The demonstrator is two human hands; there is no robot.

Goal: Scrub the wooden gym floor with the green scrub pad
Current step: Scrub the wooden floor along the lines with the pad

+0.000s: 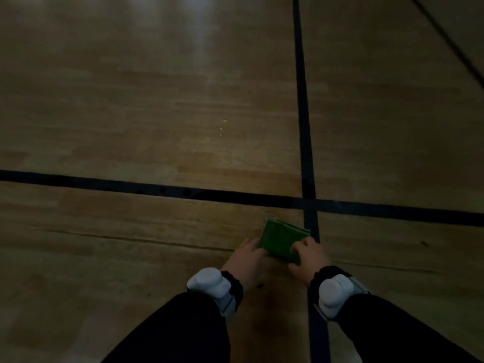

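Two bare hands hold a green pad point(281, 239) low in the frame, right of centre. The left hand point(246, 260) grips the pad's near left edge, fingers curled around it. The right hand point(309, 258) grips the near right edge, its fingers bent over the top face and the thumb tucked below. The hands sit close together, apart from each other, with the pad spanning the gap between them.

The pad is a flat green rectangle, tilted so its far corner points away from the person. Layered edges show along its far right side, as if it is folded or stacked. Whether it touches the floor point(146, 106) cannot be told in the dim light.

Each wrist carries a white device on a dark strap: the left wrist unit point(209, 282) and the right wrist unit point(334, 294). Black sleeves point(183, 331) cover both forearms, reaching in from the bottom edge.

Beneath everything lies a wooden floor of narrow boards, dimly lit, with a pale reflection at the top left. Two dark lines are painted on it. One line point(104, 183) runs from side to side across the middle. The other line point(303, 113) runs from top to bottom and passes under the right wrist. They cross just beyond the pad, and the pad's right edge lies just beside the top-to-bottom line.
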